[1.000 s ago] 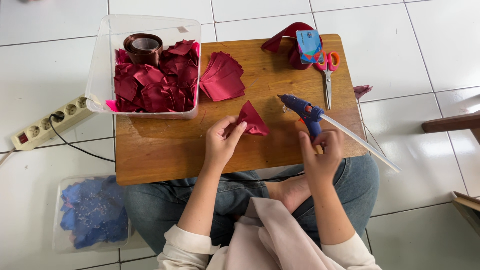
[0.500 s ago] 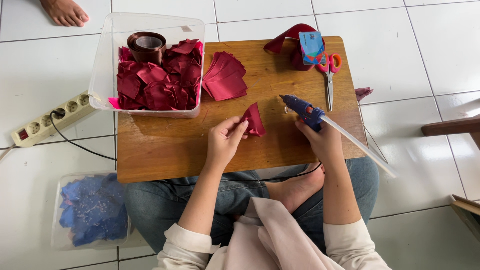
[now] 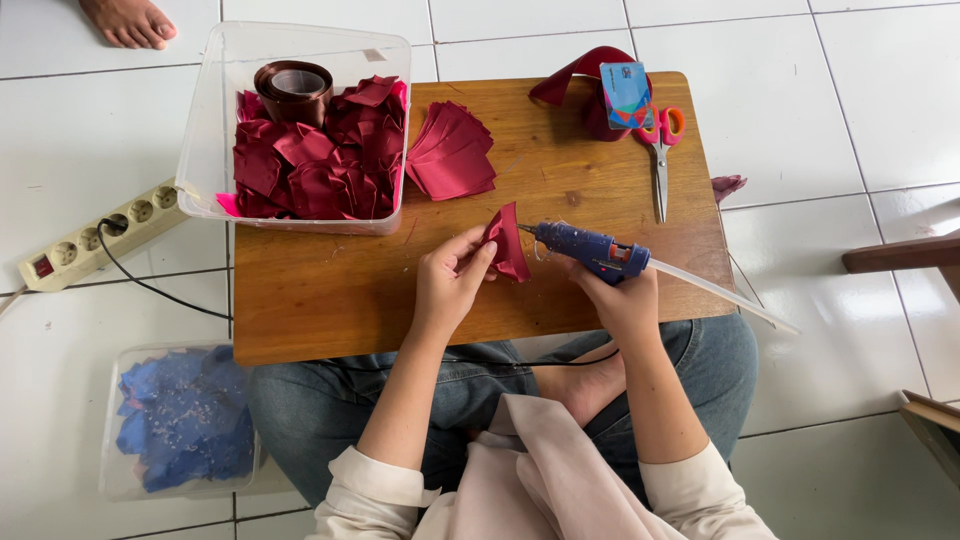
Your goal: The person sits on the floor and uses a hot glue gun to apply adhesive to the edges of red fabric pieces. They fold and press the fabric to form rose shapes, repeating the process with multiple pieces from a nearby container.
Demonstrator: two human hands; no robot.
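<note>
Pinching a folded dark red ribbon piece (image 3: 507, 243) between thumb and fingers, the left hand (image 3: 452, 283) is held just above the low wooden table (image 3: 330, 290), near its middle. A blue glue gun (image 3: 590, 250) is gripped firmly by the right hand (image 3: 622, 297), and its nozzle is pointed left, almost touching the ribbon piece. A clear glue stick (image 3: 720, 295) is seen coming out of the gun to the right, past the table edge. On the far left of the table a clear plastic box (image 3: 215, 130) is placed, filled with folded red pieces and a brown ribbon roll (image 3: 293, 90). Just right of the box a stack of red squares (image 3: 452, 152) is laid. At the far right, scissors with orange handles (image 3: 661, 150) and a red ribbon spool (image 3: 600, 95) are found. On the floor to the left, a power strip (image 3: 95, 235) and a box of blue pieces (image 3: 180, 420) can be seen.
</note>
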